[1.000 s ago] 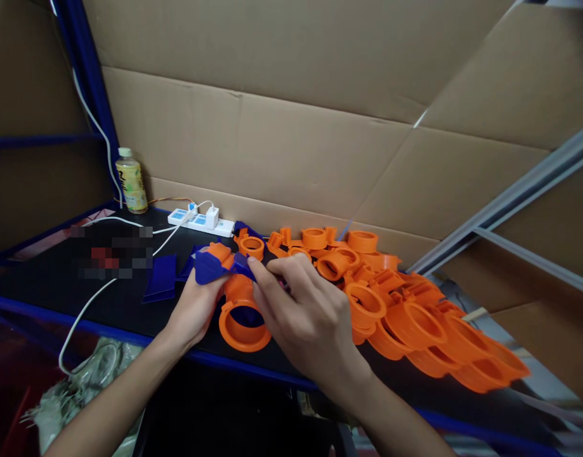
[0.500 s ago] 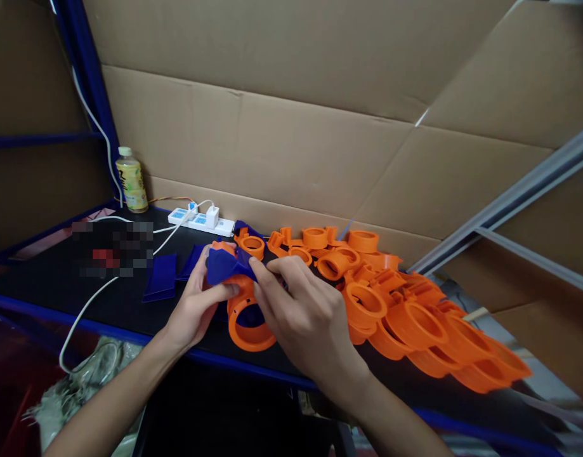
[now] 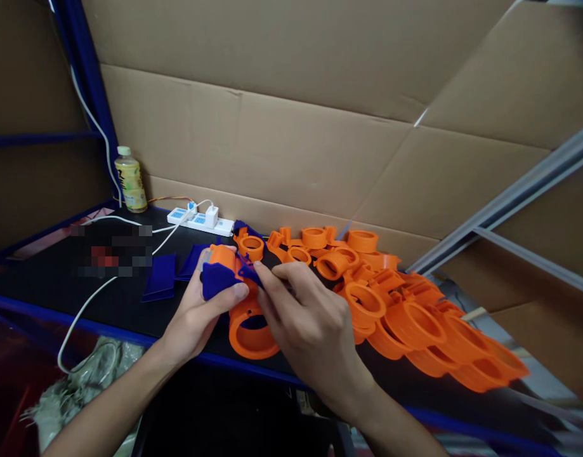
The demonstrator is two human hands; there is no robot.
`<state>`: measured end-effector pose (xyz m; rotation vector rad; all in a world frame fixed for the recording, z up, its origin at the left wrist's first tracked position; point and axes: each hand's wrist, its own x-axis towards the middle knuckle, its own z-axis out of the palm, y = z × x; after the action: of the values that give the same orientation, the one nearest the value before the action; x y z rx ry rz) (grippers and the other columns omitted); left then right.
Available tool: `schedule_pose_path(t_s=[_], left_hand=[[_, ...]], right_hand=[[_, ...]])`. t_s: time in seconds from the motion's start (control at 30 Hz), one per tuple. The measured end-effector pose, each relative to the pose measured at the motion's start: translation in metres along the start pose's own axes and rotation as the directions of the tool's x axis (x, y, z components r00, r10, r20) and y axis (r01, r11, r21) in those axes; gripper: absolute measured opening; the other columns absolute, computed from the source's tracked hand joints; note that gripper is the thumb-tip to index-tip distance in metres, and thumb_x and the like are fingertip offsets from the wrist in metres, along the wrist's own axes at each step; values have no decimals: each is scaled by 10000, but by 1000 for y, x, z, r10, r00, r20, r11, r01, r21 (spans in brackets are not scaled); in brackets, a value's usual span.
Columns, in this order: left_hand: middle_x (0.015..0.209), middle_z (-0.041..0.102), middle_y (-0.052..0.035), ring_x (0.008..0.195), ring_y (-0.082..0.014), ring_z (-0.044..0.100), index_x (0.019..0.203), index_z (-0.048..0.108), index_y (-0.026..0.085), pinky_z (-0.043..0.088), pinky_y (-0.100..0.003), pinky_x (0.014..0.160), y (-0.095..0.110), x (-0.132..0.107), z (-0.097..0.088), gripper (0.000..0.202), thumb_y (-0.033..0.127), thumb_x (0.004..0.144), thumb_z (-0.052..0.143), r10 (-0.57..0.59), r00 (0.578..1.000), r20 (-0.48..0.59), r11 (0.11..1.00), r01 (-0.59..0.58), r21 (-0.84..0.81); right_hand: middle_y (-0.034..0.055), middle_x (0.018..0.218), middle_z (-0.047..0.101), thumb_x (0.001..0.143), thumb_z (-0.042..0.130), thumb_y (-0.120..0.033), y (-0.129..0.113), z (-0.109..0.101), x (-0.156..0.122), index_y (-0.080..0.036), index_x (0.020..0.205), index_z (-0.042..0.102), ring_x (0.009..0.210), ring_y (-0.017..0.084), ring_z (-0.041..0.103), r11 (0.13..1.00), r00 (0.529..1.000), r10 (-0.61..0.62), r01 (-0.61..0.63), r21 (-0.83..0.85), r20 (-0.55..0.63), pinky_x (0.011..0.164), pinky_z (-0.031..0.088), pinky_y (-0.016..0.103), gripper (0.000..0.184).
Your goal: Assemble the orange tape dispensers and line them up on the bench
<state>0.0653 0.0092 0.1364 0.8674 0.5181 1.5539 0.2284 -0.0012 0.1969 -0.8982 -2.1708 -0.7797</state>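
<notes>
An orange and blue plastic tape dispenser [image 3: 254,343] is held up over the front of the black tabletop. My left hand [image 3: 191,324] wraps round its upper end, the thumb pressed on the blue side piece [image 3: 217,281]. From the right, my right hand [image 3: 314,320] pinches a small blue part [image 3: 249,273] against the dispenser's top; its fingertips partly hide the contact. Just behind my right hand lies a pile of orange ring-shaped dispenser bodies [image 3: 365,301]. Flat blue plastic pieces [image 3: 160,276] rest left of my left hand.
A white power strip [image 3: 200,220] with plugs and cables lies along the cardboard back wall [image 3: 272,139]. A yellow-labelled bottle [image 3: 131,181] stands in the back left corner. A blue frame edge [image 3: 105,327] borders the table's front. A blurred patch covers something at the left.
The dispenser has tipped slightly in my left hand, and more of its orange top shows. The small blue part has swung lower, staying between my right fingers.
</notes>
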Motion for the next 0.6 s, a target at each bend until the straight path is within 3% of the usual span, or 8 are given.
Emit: schedule_pose_path(t_s=[0.17, 0.33, 0.6], left_hand=[[1076, 719, -35, 1008, -211, 691, 1189, 588, 230, 539, -351, 957, 0, 5, 0, 455, 237, 798, 820, 49, 999, -8, 998, -48, 49], [1012, 720, -26, 924, -182, 691, 1178, 592, 233, 560, -315, 895, 1, 5, 0, 481, 229, 769, 845, 43, 999, -11, 996, -42, 84], [1032, 703, -11, 923, -161, 681, 1221, 597, 249, 556, -292, 898, -5, 5, 0, 508, 213, 773, 834, 39, 998, -57, 998, -36, 46]], right_hand=[[69, 909, 678, 973, 590, -127, 0, -3, 0, -111, 1217, 673, 786, 149, 632, 1000, 999, 1, -2, -15, -45, 688, 526, 283, 259], [66, 882, 663, 939, 629, -102, 1, 0, 2, -77, 1196, 697, 804, 165, 630, 999, 998, -50, 51, 10, -27, 690, 533, 296, 267], [80, 878, 657, 958, 605, -114, 0, 1, 1, -59, 1196, 710, 804, 173, 636, 996, 999, -14, 11, 93, 37, 709, 551, 308, 267]])
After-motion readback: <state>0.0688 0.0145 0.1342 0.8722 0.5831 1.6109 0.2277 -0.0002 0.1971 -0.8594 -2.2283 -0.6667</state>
